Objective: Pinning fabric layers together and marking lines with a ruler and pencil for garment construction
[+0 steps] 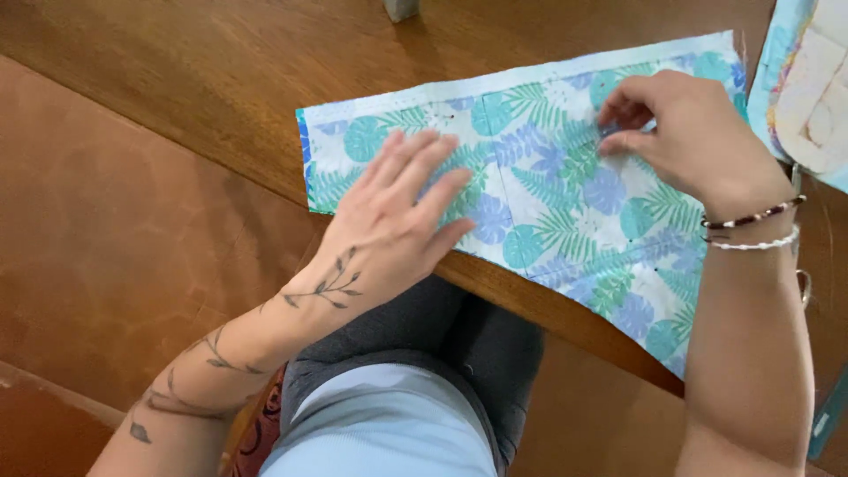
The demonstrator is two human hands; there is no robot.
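1. The leaf-print fabric piece (565, 194) lay flat on the wooden table (203, 79), running from the centre of the view out toward 3 o'clock, with its lower corner hanging over the table's curved edge toward 5 o'clock.
2. It looked thin, light and limp: it followed the tabletop closely and drooped where unsupported. I judged it would slide or wrinkle easily and would not break.
3. A vertical seam or fold line crossed its middle, and small dark dots, possibly pin heads, showed at a few spots; I could not tell for sure.
4. The left hand (397, 221) rested palm down on the cloth's left half, at about 9 o'clock from the seam, its fingers spread and flat, gripping nothing, pressing the fabric to the table.
5. The right hand (689, 132) sat on the upper right part, toward 2 o'clock, thumb and fingertips pinched together on the fabric's surface; whether something small was between them was hidden.
6. The best hold seemed to be the free edges or corners, with one hand weighting the cloth.
7. At 3 o'clock, just beside the fabric's right end, lay another pale printed piece (813, 88). A small grey object (402, 9) stood at 12 o'clock, well apart.
8. Nothing lay across the cloth but the hands; the person's lap (415, 389) sat below at 6 o'clock.
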